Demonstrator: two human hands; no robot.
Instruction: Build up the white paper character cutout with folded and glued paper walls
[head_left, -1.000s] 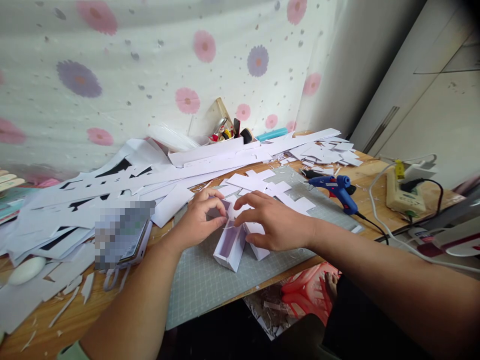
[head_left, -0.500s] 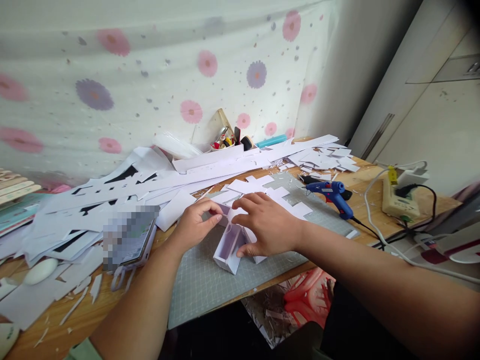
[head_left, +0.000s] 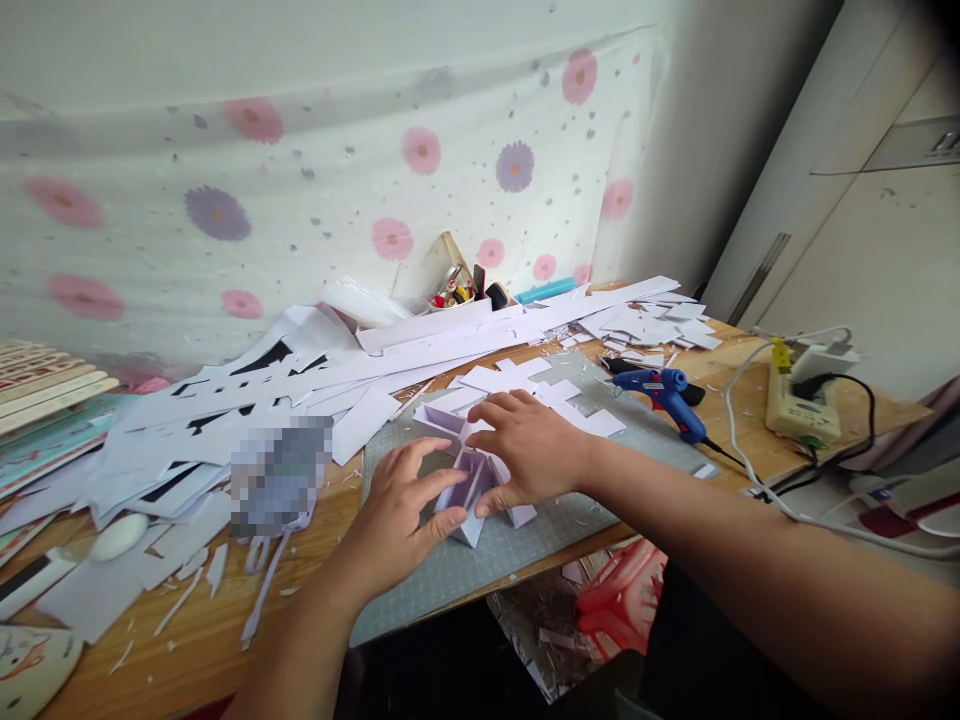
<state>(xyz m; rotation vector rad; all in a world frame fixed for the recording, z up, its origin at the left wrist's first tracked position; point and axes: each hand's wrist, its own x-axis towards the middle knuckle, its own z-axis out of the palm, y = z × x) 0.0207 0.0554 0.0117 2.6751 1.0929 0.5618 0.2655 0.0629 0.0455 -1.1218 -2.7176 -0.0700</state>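
White paperboard channel assembly point(head_left: 471, 490) on cutting mat point(head_left: 424, 590), near counter's point(head_left: 180, 650) front edge, presumably for easy reach. Left hand point(head_left: 401, 512) spread wide beside it; right hand point(head_left: 536, 450) arched over, perhaps steadying (contact hidden; grip cannot be told).

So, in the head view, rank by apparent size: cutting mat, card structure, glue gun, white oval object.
1. Cutting mat
2. Card structure, partly hidden by the right hand
3. Glue gun
4. White oval object

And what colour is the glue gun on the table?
Mostly blue: the glue gun shows best in the head view.
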